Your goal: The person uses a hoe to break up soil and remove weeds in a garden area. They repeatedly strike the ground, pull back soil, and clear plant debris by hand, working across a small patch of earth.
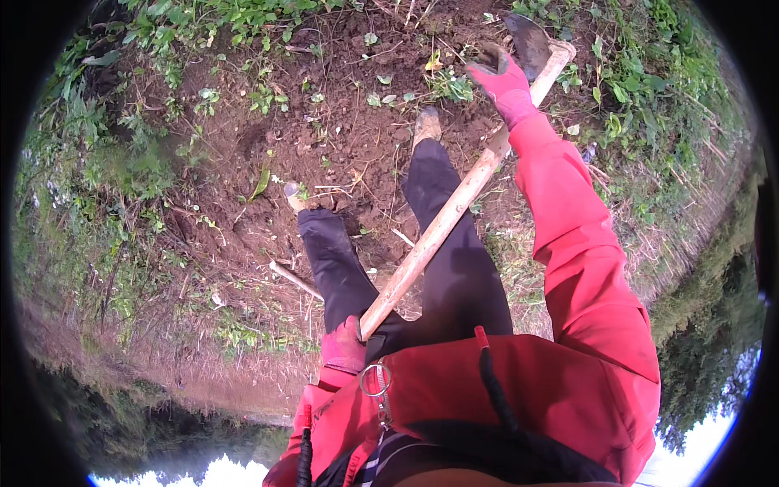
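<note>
A hoe lies slantwise across the view, its wooden handle (435, 234) passing in front of my legs. At the top right is its dark metal blade (528, 44), with soil on it. My left hand (345, 348), in a pink-red work glove, grips the butt end of the handle beside my left thigh; its fingers are partly hidden. My right hand (502, 79), gloved the same way with dark, soiled fingers, is held beside the blade. Its fingers are curled but apart, with nothing seen between them. The handle runs under that wrist.
Reddish-brown loose soil (359, 122) with uprooted leaves and dry stems lies around my muddy shoes (428, 125). A cut stick (295, 280) rests by my left leg. Leafy weeds (122, 146) grow on the left, more green plants (633, 85) on the right.
</note>
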`<state>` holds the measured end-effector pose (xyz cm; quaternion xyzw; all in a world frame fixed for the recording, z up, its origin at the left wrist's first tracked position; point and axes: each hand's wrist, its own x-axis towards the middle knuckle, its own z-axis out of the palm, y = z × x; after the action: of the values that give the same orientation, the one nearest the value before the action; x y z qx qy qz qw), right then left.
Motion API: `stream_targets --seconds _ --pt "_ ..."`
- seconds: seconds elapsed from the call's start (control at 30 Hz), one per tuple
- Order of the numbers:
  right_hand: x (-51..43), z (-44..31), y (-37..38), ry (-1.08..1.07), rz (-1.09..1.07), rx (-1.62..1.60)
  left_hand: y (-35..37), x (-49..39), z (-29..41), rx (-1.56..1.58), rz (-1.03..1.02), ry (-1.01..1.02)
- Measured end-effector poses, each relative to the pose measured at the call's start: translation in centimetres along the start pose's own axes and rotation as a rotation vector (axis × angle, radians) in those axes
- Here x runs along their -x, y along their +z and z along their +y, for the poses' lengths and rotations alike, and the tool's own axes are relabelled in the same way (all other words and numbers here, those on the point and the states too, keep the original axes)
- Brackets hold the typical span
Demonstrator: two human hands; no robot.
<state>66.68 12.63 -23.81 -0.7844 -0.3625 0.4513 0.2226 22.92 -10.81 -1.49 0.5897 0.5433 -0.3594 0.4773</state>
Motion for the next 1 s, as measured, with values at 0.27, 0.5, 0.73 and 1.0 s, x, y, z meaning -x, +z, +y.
stream_targets --seconds 0.27,0.5,0.73,1.0 --pt "-8.9 11.0 13.4 0.650 0.070 0.589 3.0 -0.9 -2.1 0.043 -0.164 0.009" --pt "-9.4 13.6 11.5 0.609 -0.232 0.536 6.4 -0.9 -3.9 0.014 -0.043 0.134" --pt "-2.6 -1.9 11.9 -0.052 -0.757 0.289 5.0 -1.3 -3.2 0.083 -0.033 0.126" --pt "-13.5 -3.3 14.2 -0.756 -0.237 1.612 5.9 -0.6 -2.9 0.079 -0.032 0.063"
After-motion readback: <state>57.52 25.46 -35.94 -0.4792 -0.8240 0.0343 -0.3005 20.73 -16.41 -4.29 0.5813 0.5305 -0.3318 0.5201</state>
